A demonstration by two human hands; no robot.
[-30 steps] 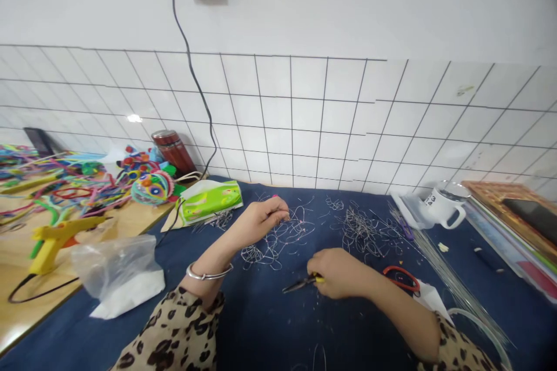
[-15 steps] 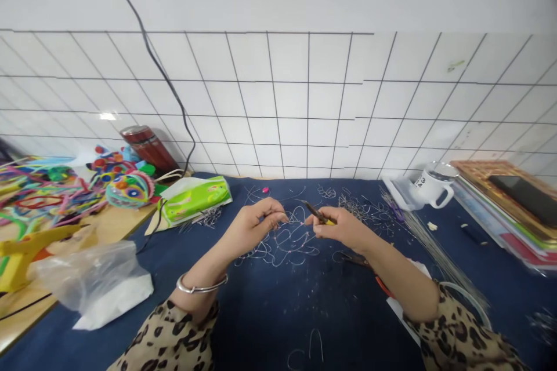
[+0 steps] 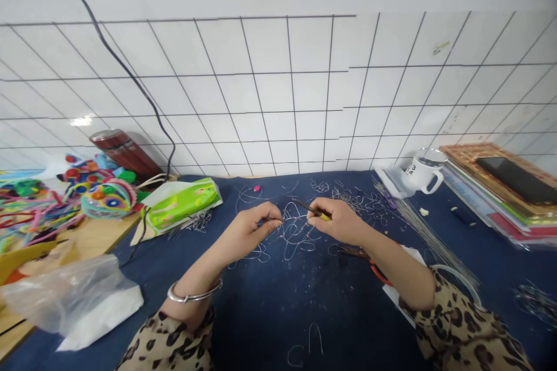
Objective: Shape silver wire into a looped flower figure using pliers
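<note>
Right hand [image 3: 337, 221]: since 1 second ago it has risen from the middle of the blue-clothed bench [image 3: 261, 324] toward the far edge and now sits near the left hand [image 3: 256, 226]; its fingers are wrapped around pliers [image 3: 322, 214].
Pliers: yellow-handled, the nose now slanting left and toward the far edge; whether the nose is parted, one cannot tell.
Left hand: thumb and fingertips pinched together on the speckled wire; a bangle [image 3: 194, 294] circles the wrist.
Speckled wire [image 3: 297, 242]: loose loops with small pinkish specks, between the 2 hands and spreading below them, nearer the bench's far edge.
Red-handled scissors [image 3: 379, 272]: partly under the right forearm.
Wire tangle [image 3: 352, 198]: near the far edge, just beyond the right hand.
Straight wires [image 3: 430, 240]: a bundle running from the far edge down the right side.
Mug [image 3: 424, 171]: white, by the far right corner, beside a stack of books [image 3: 500, 197].
Green packet [image 3: 180, 206]: near the far left corner.
Plastic bag [image 3: 87, 295]: at the left edge.
</note>
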